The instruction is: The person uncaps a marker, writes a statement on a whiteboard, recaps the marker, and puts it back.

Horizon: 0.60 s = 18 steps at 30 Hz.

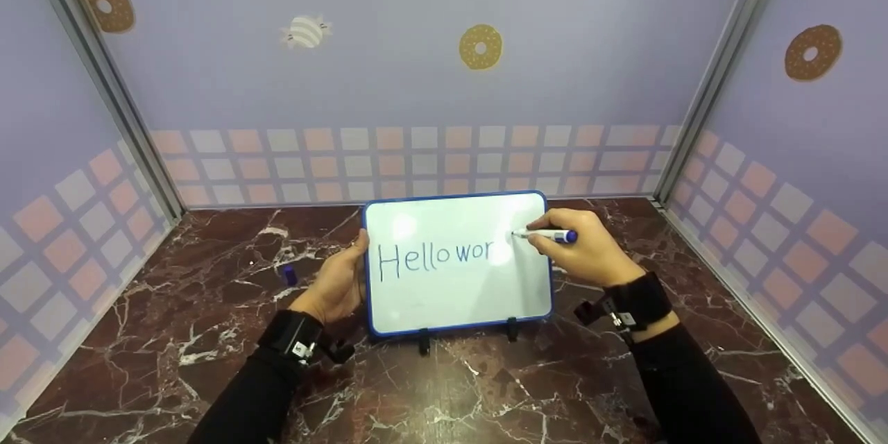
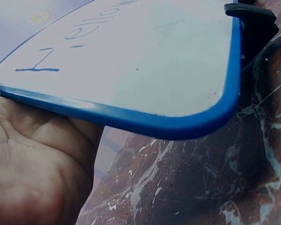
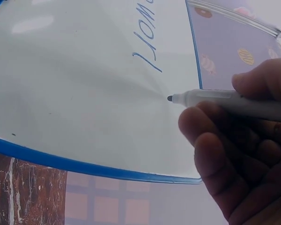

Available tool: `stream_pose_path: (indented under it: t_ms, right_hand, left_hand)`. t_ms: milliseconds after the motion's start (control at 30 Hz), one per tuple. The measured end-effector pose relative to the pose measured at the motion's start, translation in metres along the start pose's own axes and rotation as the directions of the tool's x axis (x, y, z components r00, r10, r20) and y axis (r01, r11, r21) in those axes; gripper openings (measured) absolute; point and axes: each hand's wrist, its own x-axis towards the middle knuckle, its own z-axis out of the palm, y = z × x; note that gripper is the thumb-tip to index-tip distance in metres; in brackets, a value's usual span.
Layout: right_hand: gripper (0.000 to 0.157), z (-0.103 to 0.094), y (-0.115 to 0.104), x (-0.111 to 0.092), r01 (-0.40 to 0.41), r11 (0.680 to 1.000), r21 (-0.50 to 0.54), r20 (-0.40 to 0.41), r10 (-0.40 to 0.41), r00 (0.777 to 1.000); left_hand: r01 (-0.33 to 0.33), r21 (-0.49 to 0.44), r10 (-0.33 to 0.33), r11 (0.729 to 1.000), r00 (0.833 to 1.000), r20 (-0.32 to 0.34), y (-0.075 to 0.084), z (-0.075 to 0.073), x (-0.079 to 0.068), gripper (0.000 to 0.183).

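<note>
A small whiteboard (image 1: 444,302) with a blue frame leans upright on a black stand (image 1: 424,342), whose two feet show at its lower edge. Blue handwriting (image 1: 433,258) across it reads "Hello wor". My left hand (image 1: 338,283) grips the board's left edge, thumb at the front and fingers partly hidden behind. Between the thumb and fingers of my right hand (image 1: 586,248) is a white marker (image 1: 553,235) with a blue end. In the right wrist view, the dark tip of the marker (image 3: 215,97) points at the board just past the "r".
A blue marker cap (image 1: 289,275) stands on the dark marbled table (image 1: 229,374), left of my left hand. Purple walls (image 1: 388,83) with a checked border enclose the table at the back and both sides. Metal posts (image 1: 721,76) mark the back corners.
</note>
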Motion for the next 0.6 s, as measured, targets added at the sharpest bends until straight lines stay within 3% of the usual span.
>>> stream_pose_path:
  t_ms: [600]
  right_hand:
    - [0.005, -0.0021, -0.0030, -0.0013, -0.074, 0.997, 0.019, 0.079, 0.072, 0.994]
  left_hand:
    - [-0.007, 0.011, 0.007, 1.000, 1.000, 0.002, 0.0005, -0.0005, 0.0002, 0.060]
